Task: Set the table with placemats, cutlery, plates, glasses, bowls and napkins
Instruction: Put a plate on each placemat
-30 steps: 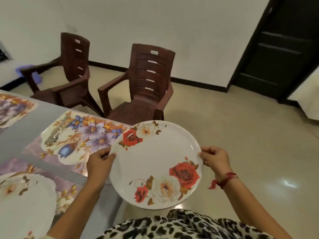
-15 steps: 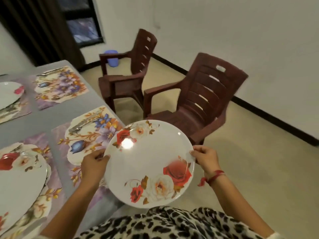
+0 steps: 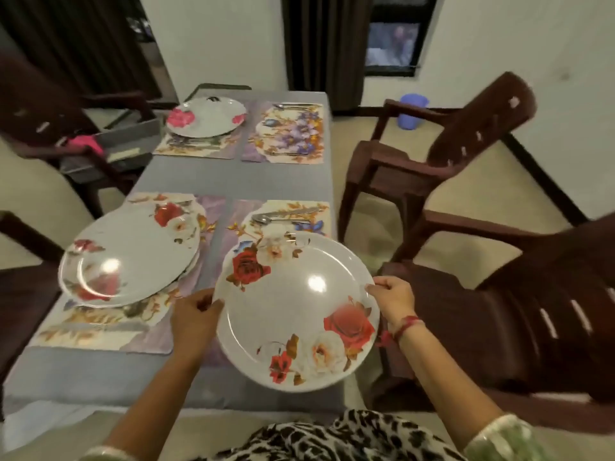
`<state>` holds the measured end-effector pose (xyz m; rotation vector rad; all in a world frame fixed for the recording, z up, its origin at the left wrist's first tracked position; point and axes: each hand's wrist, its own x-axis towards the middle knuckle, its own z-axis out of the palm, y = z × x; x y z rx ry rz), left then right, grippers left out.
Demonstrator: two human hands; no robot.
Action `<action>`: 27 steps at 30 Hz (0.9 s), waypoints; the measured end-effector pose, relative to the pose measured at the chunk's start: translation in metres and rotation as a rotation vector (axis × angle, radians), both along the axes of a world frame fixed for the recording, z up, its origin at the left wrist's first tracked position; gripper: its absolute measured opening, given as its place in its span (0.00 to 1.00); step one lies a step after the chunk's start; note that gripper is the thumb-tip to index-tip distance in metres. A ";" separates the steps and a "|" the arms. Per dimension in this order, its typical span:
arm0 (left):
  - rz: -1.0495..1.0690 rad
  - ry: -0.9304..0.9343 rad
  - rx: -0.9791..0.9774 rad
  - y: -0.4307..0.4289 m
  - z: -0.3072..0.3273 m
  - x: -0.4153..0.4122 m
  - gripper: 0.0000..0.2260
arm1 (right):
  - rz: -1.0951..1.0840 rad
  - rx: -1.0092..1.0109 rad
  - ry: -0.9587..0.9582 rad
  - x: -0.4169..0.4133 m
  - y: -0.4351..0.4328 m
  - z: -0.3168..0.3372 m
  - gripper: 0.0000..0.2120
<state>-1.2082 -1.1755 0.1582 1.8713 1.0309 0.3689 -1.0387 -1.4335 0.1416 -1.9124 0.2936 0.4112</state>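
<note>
White rose-printed plate (image 3: pixel 296 307) at lower centre, left hand (image 3: pixel 194 316) and right hand (image 3: pixel 392 301) pinching opposite rims, held over the centre-right placemat (image 3: pixel 239 224), not yet down. Table (image 3: pixel 233 174): 4 mats laid, cutlery (image 3: pixel 279 216) visible on 2. Second plate (image 3: pixel 133 254) sits mid-left, third plate (image 3: pixel 206 116) upper centre. Upper-right mat (image 3: pixel 286 134) lacks one. No glasses, bowls or napkins seen; under half done.

White walls (image 3: pixel 213 38), dark curtains (image 3: pixel 321 41), window (image 3: pixel 392 44), brown chairs (image 3: pixel 442 168), beige floor (image 3: pixel 486 194)
</note>
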 end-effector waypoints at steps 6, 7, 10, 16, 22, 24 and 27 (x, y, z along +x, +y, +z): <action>0.241 0.035 -0.035 0.031 -0.009 0.014 0.08 | 0.238 -0.120 -0.026 0.050 0.075 -0.001 0.01; 0.266 0.044 -0.034 0.035 -0.012 0.017 0.08 | 0.278 -0.129 -0.029 0.057 0.085 -0.003 0.03; 0.351 0.044 -0.073 0.037 -0.014 0.025 0.08 | 0.368 -0.138 0.016 0.069 0.103 -0.009 0.05; 0.471 0.084 -0.155 0.036 -0.036 0.029 0.09 | 0.475 -0.143 0.004 0.086 0.120 -0.010 0.04; 0.592 0.117 -0.143 0.032 -0.042 0.038 0.12 | 0.669 -0.307 0.028 0.113 0.129 -0.011 0.11; 0.657 0.115 -0.143 0.033 -0.042 0.042 0.14 | 0.780 -0.361 0.044 0.128 0.135 -0.015 0.17; 0.792 0.175 -0.137 0.031 -0.044 0.047 0.11 | 0.942 -0.412 0.055 0.148 0.148 -0.016 0.20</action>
